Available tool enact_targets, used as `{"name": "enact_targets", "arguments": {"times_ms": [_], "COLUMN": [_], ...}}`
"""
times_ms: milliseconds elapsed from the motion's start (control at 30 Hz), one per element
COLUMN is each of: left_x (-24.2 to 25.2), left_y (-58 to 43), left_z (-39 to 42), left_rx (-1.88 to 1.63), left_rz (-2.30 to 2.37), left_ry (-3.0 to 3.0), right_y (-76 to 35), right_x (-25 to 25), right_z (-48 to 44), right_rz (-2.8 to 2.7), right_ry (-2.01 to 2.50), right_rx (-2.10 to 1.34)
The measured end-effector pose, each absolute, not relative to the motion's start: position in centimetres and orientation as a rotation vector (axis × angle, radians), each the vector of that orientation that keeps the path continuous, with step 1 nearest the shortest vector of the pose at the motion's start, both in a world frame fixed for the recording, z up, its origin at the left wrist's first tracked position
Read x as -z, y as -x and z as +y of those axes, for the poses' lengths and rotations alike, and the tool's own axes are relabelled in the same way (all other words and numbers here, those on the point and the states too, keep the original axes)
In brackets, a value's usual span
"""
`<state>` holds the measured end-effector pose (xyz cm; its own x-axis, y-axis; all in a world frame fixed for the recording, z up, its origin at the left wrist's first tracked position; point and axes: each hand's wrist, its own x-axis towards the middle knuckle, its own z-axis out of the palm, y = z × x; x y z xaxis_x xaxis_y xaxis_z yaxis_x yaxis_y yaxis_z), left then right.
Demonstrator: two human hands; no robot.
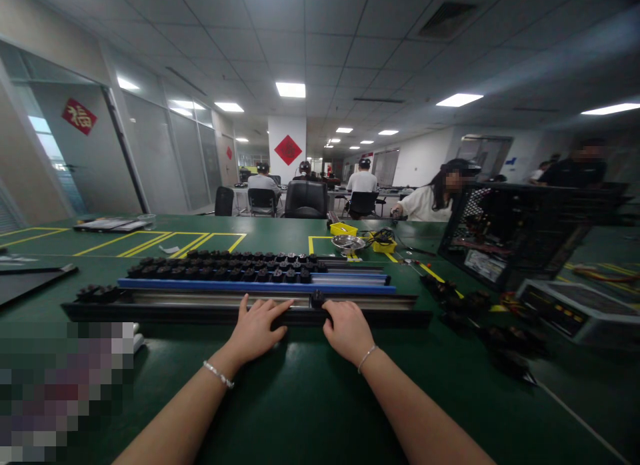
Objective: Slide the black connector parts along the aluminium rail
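A long black rail with a metal channel (200, 299) lies crosswise before me on the green table. My left hand (256, 330) rests at its near edge, fingers spread over the channel and holding nothing. On the same rail sits a small black block (317, 299). The curled fingers of my right hand (349, 328) are at the block's right side, the thumb lower down by the rail's front wall. More black blocks (97, 293) sit at the rail's left end. Just behind, a blue-edged rail (260, 286) runs parallel, with rows of similar black blocks (220, 271) beyond.
To the right stand an open computer case (515, 231) and a power supply unit (575, 311); loose black parts (465, 305) lie near them. Farther back are a metal bowl (349, 243) and yellow trays (343, 230). A co-worker (433, 198) sits across the table.
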<state>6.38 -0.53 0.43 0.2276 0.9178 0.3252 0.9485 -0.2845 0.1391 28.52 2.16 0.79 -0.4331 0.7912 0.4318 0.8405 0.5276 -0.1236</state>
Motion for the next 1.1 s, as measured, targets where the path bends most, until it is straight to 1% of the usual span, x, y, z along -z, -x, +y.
{"name": "enact_targets", "arguments": {"times_ms": [433, 1100], "left_x": [-0.23, -0.3], "left_y": [-6.22, -6.12], "left_z": [-0.29, -0.17], "left_rx": [0.567, 0.567], "left_rz": [-1.814, -1.816], "left_ry": [2.403, 2.407], "right_y": [-28.83, -28.83], "right_x": [-1.31, -1.36], "right_z": [2.05, 2.1], "right_rz": [-2.287, -2.273], "right_ry": [1.435, 1.476], "right_rx": [0.118, 0.182]}}
